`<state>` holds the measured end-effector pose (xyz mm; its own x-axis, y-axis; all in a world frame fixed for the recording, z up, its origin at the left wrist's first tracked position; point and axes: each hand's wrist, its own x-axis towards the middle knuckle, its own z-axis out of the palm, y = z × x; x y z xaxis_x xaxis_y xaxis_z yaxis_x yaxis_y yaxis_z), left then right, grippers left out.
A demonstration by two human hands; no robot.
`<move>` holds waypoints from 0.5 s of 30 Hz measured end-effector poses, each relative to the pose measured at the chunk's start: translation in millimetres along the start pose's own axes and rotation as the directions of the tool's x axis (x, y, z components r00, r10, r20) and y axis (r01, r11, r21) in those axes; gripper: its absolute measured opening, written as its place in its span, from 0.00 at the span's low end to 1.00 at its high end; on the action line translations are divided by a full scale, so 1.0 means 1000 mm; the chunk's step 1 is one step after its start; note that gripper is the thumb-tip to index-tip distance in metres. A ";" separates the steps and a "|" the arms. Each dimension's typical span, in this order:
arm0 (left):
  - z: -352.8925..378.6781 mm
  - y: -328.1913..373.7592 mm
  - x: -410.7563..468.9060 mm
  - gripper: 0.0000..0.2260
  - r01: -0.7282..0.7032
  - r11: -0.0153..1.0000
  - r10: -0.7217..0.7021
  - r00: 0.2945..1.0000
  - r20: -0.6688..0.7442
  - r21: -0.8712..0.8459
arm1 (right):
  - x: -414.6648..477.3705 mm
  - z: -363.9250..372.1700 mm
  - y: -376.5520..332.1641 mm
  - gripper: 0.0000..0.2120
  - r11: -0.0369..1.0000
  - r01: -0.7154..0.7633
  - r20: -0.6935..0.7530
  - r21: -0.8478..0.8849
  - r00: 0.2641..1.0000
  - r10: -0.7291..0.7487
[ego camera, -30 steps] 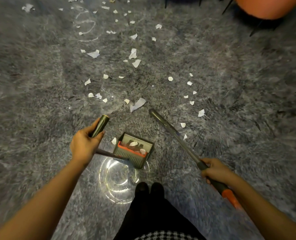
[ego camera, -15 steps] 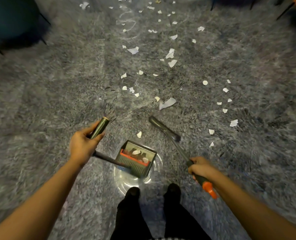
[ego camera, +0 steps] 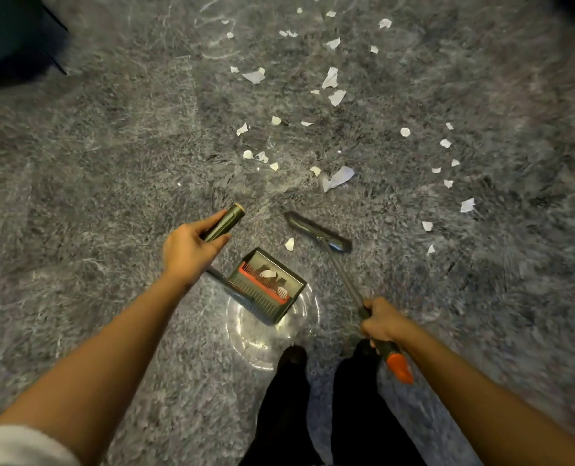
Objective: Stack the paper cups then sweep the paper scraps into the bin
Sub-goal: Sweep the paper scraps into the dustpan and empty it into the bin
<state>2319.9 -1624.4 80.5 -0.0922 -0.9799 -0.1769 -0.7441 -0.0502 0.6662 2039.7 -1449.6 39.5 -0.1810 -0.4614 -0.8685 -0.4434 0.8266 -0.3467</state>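
Note:
My left hand (ego camera: 188, 250) grips the dark handle (ego camera: 224, 222) of a long-handled grey dustpan (ego camera: 269, 285) standing on the carpet in front of my feet, with a few white scraps inside by its red comb. My right hand (ego camera: 382, 322) grips the broom shaft (ego camera: 345, 280) above its orange end (ego camera: 400, 368). The broom head (ego camera: 316, 232) rests on the carpet just beyond the dustpan, with one small scrap (ego camera: 289, 244) between them. Several white paper scraps (ego camera: 338, 178) lie scattered farther ahead. No cups or bin are in view.
A shaggy grey carpet (ego camera: 94, 179) covers the floor. A round bright light patch (ego camera: 262, 334) shows under the dustpan. My dark shoes (ego camera: 293, 359) stand just behind it. A dark chair (ego camera: 14, 35) sits at the far left.
The broom head has been drawn back towards the dustpan and my right hand pulled nearer my body. The view has shifted, so the scraps sit farther right. My left hand keeps its grip.

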 end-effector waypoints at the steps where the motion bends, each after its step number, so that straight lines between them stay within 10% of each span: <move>1: -0.001 -0.002 0.002 0.20 -0.005 1.000 0.005 1.000 0.002 0.004 | -0.004 0.008 0.000 0.14 1.000 0.003 0.004 -0.012 1.000 -0.003; 15: -0.010 -0.020 0.005 0.20 -0.046 0.996 0.045 0.999 0.022 0.070 | -0.073 0.034 0.021 0.26 0.997 0.065 0.172 0.031 0.983 -0.069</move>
<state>2340.7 -1630.7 73.9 -0.1398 -0.9767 -0.1627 -0.7836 0.0087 0.6212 2073.3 -1387.8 84.2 0.0034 -0.4554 -0.8903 -0.4272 0.8043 -0.4130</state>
